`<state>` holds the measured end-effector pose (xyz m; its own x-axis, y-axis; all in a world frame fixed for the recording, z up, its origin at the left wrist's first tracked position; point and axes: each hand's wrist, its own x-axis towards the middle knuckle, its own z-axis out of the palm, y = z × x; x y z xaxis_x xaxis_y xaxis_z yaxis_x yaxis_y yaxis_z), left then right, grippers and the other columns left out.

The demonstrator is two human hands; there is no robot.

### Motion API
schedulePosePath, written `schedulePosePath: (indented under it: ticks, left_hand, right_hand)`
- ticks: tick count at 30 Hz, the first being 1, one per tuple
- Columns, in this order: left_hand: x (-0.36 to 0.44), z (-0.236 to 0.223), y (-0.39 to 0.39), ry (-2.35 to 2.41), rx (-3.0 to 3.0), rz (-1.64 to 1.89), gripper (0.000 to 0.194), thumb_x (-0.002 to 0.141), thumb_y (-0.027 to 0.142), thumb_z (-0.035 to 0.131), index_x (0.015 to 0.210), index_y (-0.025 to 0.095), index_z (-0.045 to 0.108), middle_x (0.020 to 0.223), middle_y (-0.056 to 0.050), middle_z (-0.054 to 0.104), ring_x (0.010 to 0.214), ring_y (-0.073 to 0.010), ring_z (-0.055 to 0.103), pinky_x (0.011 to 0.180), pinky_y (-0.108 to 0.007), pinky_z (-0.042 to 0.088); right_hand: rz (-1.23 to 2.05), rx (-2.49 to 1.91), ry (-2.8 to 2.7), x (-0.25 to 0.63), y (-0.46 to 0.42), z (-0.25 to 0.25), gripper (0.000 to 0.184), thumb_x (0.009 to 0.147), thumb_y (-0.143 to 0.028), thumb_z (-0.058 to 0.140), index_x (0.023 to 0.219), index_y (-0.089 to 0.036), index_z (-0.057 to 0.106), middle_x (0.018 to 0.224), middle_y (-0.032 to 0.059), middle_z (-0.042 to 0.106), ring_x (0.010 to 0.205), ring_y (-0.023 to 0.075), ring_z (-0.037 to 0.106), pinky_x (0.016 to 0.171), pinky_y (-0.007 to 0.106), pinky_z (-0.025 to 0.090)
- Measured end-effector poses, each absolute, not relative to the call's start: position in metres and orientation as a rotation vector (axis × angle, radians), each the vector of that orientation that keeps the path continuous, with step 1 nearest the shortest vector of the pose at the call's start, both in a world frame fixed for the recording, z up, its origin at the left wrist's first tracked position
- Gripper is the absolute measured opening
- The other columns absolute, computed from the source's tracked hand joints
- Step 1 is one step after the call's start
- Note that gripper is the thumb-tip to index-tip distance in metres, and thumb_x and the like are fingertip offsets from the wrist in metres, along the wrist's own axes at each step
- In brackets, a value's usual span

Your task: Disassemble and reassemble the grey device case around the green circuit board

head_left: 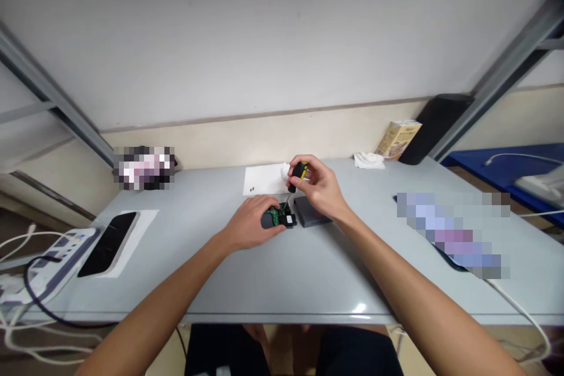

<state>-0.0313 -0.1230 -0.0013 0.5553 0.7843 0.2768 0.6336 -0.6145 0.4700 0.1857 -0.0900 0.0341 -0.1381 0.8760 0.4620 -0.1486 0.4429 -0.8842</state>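
Observation:
My right hand (318, 185) is closed around the black and yellow handle of a screwdriver (299, 170). Its shaft slants down to a small device with a green circuit board (277, 215) and black parts. Fingers and thumb of my left hand (250, 224) grip this device from its left side against the table. Beneath my right hand lies a flat dark grey case piece (311, 214). Behind the device is a white sheet of paper (259, 179) with several tiny dark bits, perhaps screws, on it. A rounded white object (285, 171) is partly hidden by my right fingers.
On the left lie a black-screened phone (110, 244) on white paper and a power strip (66, 258) with cables. A tissue (369, 160), a yellow carton (399, 138) and a black upright object (434, 126) stand back right. A blurred-out device (449, 235) lies right, beside a white cable.

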Motion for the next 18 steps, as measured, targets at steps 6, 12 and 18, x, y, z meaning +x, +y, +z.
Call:
schedulePosePath:
  ticks: [6, 12, 18]
  left_hand:
    - [-0.029, -0.006, -0.12, 1.179, 2.411, 0.859, 0.01, 0.099, 0.031, 0.06, 0.101, 0.023, 0.066, 0.119, -0.009, 0.071, 0.112, -0.0247, 0.067, 0.104, -0.046, 0.051]
    - [-0.037, -0.005, -0.113, 1.26, 2.323, 0.882, 0.022, 0.102, 0.034, 0.059, 0.088, 0.024, 0.072, 0.117, -0.007, 0.071, 0.111, -0.0237, 0.067, 0.105, -0.044, 0.051]
    - [-0.033, 0.033, -0.052, 1.431, 2.503, 0.758, 0.023, 0.098, 0.041, 0.065, 0.089, 0.023, 0.075, 0.105, -0.007, 0.074, 0.105, -0.0274, 0.065, 0.1, -0.045, 0.049]
  right_hand:
    - [1.031, -0.65, -1.344, 0.184, -0.088, 0.034, 0.037, 0.081, -0.041, 0.082, 0.104, -0.026, 0.057, 0.092, -0.0006, 0.063, 0.077, 0.0159, 0.068, 0.074, 0.034, 0.058]
    - [0.984, -0.644, -1.235, 0.192, -0.078, 0.032, 0.043, 0.079, -0.041, 0.084, 0.107, -0.027, 0.055, 0.094, -0.0017, 0.062, 0.078, 0.0152, 0.07, 0.079, 0.035, 0.06]
    - [0.91, -0.722, -1.07, 0.204, -0.067, 0.028, 0.043, 0.081, -0.04, 0.081, 0.111, -0.029, 0.051, 0.098, -0.0016, 0.062, 0.081, 0.0153, 0.071, 0.082, 0.036, 0.061]
